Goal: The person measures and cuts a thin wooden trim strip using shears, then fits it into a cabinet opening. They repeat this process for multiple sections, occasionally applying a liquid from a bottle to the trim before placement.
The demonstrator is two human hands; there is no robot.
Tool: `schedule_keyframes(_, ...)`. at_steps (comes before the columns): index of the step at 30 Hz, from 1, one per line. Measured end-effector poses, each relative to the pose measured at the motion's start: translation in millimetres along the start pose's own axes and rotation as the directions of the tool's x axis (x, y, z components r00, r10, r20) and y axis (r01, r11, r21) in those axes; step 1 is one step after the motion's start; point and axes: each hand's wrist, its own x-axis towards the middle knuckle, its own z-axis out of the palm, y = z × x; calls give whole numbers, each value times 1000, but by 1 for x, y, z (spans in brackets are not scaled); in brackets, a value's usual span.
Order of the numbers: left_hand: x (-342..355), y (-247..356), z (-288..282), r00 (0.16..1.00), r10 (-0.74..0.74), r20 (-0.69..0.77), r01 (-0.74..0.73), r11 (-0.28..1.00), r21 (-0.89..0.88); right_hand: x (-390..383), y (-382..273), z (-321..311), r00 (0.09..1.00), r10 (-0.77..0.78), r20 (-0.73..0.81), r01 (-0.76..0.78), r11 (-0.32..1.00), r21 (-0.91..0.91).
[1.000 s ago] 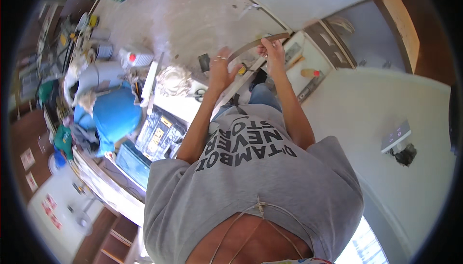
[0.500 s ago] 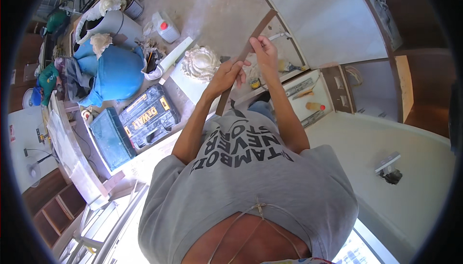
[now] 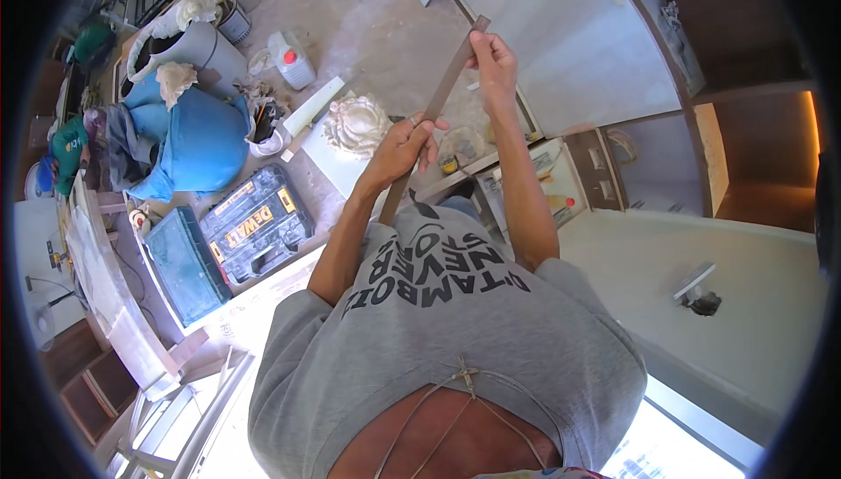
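A long, narrow brown strip [image 3: 448,81] slants up and to the right in front of my chest, its lower end close to my shirt. My left hand [image 3: 405,151] is closed round the strip near its middle. Higher up, my right hand [image 3: 492,63] pinches it just below the far end. Whether the strip is wood or some other board I cannot tell. Left of my left hand, a crumpled off-white mass [image 3: 357,124] rests on a white board [image 3: 328,159].
A black and yellow tool case [image 3: 258,221] and a teal case [image 3: 188,260] lie at the left, below a blue bag-covered bin [image 3: 206,142]. Beyond stands a jug with a red cap [image 3: 291,60]. Cabinets with a lit shelf [image 3: 771,155] fill the right side.
My right hand has slid up along the strip toward its far end. My left hand keeps its grip near the middle. The whole view has shifted slightly.
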Motion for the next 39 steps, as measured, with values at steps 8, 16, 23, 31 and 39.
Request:
schedule_keyframes(8, 3, 5, -4, 997, 17, -80, -20, 999, -36, -40, 19, 22, 989, 111, 93, -113, 993, 21)
schedule_keyframes(16, 7, 8, -4, 999, 39, -33, -40, 999, -36, -7, 3, 16, 999, 16, 42, -20, 996, 90)
schedule_keyframes(23, 12, 11, -2, 994, 56, -89, -59, 998, -31, -36, 8, 26, 977, 213, 28, -214, 976, 46)
schedule_keyframes(31, 13, 18, 5, 993, 97, -75, -95, 995, 30, -31, -22, 17, 971, -235, 49, 239, 963, -124)
schedule_keyframes(39, 10, 20, 4, 989, 133, -59, -129, 989, 69, -45, -19, 12, 981, -171, 91, 185, 968, -168)
